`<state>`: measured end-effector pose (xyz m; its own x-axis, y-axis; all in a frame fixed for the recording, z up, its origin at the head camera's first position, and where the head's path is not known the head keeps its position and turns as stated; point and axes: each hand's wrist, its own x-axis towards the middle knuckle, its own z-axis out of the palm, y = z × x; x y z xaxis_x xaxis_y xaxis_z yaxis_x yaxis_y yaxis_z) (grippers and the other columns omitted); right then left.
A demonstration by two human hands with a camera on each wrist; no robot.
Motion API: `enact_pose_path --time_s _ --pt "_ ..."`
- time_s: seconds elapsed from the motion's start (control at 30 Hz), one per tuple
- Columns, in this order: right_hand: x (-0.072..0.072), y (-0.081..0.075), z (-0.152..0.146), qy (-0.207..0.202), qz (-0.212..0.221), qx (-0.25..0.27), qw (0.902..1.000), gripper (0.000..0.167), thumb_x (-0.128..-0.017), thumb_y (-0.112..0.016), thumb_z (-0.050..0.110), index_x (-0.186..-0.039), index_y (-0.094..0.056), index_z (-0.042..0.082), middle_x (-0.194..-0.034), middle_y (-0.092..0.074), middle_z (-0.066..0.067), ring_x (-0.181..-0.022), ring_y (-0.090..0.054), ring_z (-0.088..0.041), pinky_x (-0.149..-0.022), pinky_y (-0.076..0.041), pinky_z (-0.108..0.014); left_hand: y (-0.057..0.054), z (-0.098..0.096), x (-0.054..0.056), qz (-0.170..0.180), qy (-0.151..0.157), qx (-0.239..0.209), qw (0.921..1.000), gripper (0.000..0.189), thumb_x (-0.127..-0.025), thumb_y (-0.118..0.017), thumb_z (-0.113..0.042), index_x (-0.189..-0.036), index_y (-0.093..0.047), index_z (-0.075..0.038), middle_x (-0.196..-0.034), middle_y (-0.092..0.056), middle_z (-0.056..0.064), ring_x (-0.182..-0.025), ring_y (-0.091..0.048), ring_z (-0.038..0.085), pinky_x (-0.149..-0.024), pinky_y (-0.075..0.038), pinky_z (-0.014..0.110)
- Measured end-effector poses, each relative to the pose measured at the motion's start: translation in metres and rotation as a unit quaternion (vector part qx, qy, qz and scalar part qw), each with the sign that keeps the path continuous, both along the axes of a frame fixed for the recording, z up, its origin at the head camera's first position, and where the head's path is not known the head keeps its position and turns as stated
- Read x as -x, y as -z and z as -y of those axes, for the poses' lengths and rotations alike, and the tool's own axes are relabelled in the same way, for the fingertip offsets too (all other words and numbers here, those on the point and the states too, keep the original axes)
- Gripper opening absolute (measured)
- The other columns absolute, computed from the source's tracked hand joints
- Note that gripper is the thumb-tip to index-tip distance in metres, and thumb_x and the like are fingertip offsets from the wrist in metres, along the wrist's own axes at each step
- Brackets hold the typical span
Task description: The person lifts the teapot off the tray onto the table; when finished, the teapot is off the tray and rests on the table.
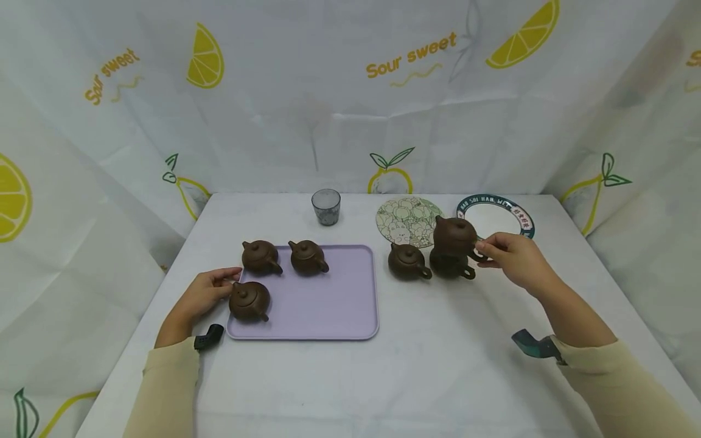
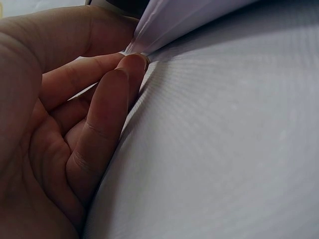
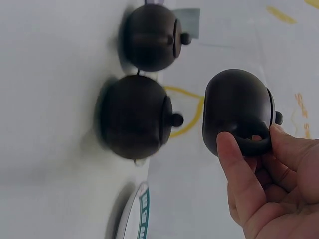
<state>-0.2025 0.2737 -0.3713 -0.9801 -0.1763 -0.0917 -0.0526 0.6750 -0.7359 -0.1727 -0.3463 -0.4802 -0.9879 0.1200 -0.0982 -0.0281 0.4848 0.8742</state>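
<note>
The left hand pinches the tray while the right hand holds a teapot by its handle, above two others on the desk, seemingly a lifting step that next calls for a level carry.

Tray left of table centre, three teapots at its left and rear edges, my left hand at its left edge, two teapots right of it, raised teapot nearby in my right hand, cup, mat, plate along table's rear edge.
</note>
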Motion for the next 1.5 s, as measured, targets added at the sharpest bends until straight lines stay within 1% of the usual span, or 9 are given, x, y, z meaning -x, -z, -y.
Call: enact_pose_path --time_s 0.23,0.47,0.73,0.87,1.0,1.17,1.37,1.43,1.5 --pt "-0.003 0.004 -0.033 0.025 0.007 0.004 0.9997 0.051 -0.1 -0.052 0.041 -0.114 -0.058 -0.008 -0.117 -0.058 -0.028 -0.097 -0.067 -0.033 -0.094 -0.03 -0.069 0.002 0.0 0.001 -0.003 -0.002 0.004 1.0 0.05 -0.085 -0.058 0.004 -0.134 -0.052 0.01 -0.117 -0.06 0.025 -0.082 -0.055 0.008 -0.073 -0.043 0.018" --pt "-0.005 0.019 -0.059 0.045 0.023 0.006 0.9987 0.052 -0.1 -0.052 0.04 -0.115 -0.058 -0.01 -0.116 -0.058 -0.028 -0.089 -0.07 -0.022 -0.093 -0.033 -0.067 0.004 0.001 0.0 -0.004 0.002 -0.012 0.9999 0.049 -0.087 -0.06 0.003 -0.134 -0.051 0.01 -0.118 -0.059 0.025 -0.081 -0.055 0.008 -0.073 -0.043 0.018" --pt "-0.006 0.045 -0.075 0.056 0.041 -0.001 0.9976 0.054 -0.1 -0.052 0.04 -0.113 -0.058 -0.012 -0.112 -0.061 -0.027 -0.094 -0.068 -0.031 -0.092 -0.038 -0.064 0.002 0.0 -0.001 0.003 -0.003 -0.014 0.9999 0.049 -0.087 -0.059 0.005 -0.135 -0.051 0.009 -0.119 -0.059 0.025 -0.081 -0.054 0.007 -0.074 -0.043 0.017" --pt "-0.004 0.057 -0.078 0.061 0.043 -0.014 0.9971 0.055 -0.099 -0.052 0.042 -0.111 -0.06 -0.011 -0.113 -0.061 -0.026 -0.096 -0.066 -0.033 -0.086 -0.045 -0.055 -0.01 -0.008 -0.006 0.007 -0.004 -0.017 0.9998 0.048 -0.086 -0.058 0.007 -0.134 -0.05 0.013 -0.117 -0.059 0.027 -0.08 -0.054 0.007 -0.073 -0.043 0.017" --pt "-0.004 0.065 -0.079 0.065 0.046 -0.019 0.9967 0.055 -0.099 -0.053 0.043 -0.111 -0.061 -0.01 -0.115 -0.06 -0.026 -0.094 -0.067 -0.028 -0.079 -0.047 -0.034 -0.023 -0.016 -0.012 0.009 -0.003 -0.011 0.9999 0.048 -0.085 -0.058 0.007 -0.132 -0.05 0.015 -0.116 -0.06 0.028 -0.082 -0.055 0.008 -0.074 -0.043 0.018" --pt "-0.004 0.07 -0.081 0.064 0.039 -0.01 0.9971 0.054 -0.099 -0.053 0.042 -0.112 -0.06 -0.011 -0.116 -0.059 -0.027 -0.091 -0.068 -0.021 -0.07 -0.046 -0.018 -0.028 -0.018 -0.013 0.01 -0.002 -0.015 0.9998 0.049 -0.085 -0.058 0.006 -0.132 -0.05 0.014 -0.117 -0.06 0.028 -0.083 -0.055 0.009 -0.075 -0.043 0.018" --pt "-0.004 0.072 -0.083 0.062 0.042 0.003 0.9972 0.051 -0.099 -0.055 0.038 -0.112 -0.061 -0.011 -0.114 -0.06 -0.024 -0.088 -0.066 -0.014 -0.071 -0.048 -0.015 -0.027 -0.017 -0.013 0.01 -0.001 -0.015 0.9998 0.049 -0.085 -0.057 0.007 -0.132 -0.05 0.014 -0.117 -0.059 0.029 -0.083 -0.055 0.01 -0.074 -0.044 0.018" --pt "-0.003 0.072 -0.084 0.059 0.04 -0.003 0.9974 0.051 -0.099 -0.055 0.038 -0.111 -0.062 -0.011 -0.112 -0.062 -0.023 -0.089 -0.065 -0.015 -0.071 -0.05 -0.019 -0.024 -0.015 -0.012 0.007 -0.001 -0.011 0.9999 0.049 -0.085 -0.058 0.008 -0.132 -0.05 0.014 -0.117 -0.059 0.029 -0.085 -0.056 0.009 -0.075 -0.043 0.018" --pt "-0.003 0.07 -0.086 0.056 0.036 -0.025 0.9975 0.054 -0.098 -0.055 0.042 -0.111 -0.063 -0.01 -0.108 -0.064 -0.021 -0.091 -0.063 -0.019 -0.072 -0.05 -0.026 -0.018 -0.012 -0.009 0.007 -0.002 -0.01 0.9999 0.049 -0.085 -0.057 0.008 -0.133 -0.05 0.014 -0.118 -0.059 0.029 -0.085 -0.056 0.009 -0.075 -0.043 0.017"
